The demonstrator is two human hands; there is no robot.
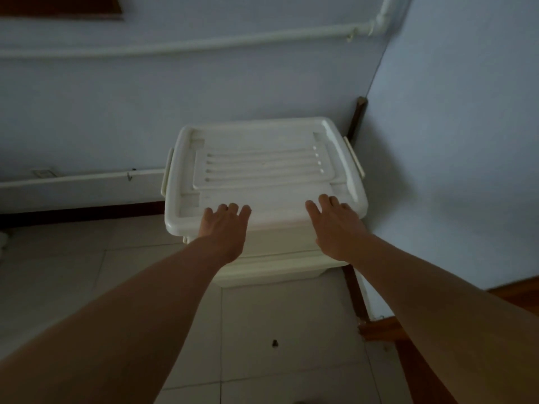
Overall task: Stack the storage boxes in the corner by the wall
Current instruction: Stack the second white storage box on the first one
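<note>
A white lidded storage box (262, 167) sits on top of another white box (277, 266), whose front shows just below it. The stack stands in the corner where the back wall meets the right wall. My left hand (226, 228) lies flat on the near left edge of the top lid, fingers spread. My right hand (335, 225) rests palm down on the near right edge of the same lid, fingers apart. Neither hand grips anything. Cream latches (354, 157) show on both short sides of the top box.
Pale tiled floor (277, 330) lies in front of the stack. White pipes (175, 45) run along the back wall, one high and one low. A wooden door frame or threshold (388, 325) stands at the right. A dark baseboard follows the back wall.
</note>
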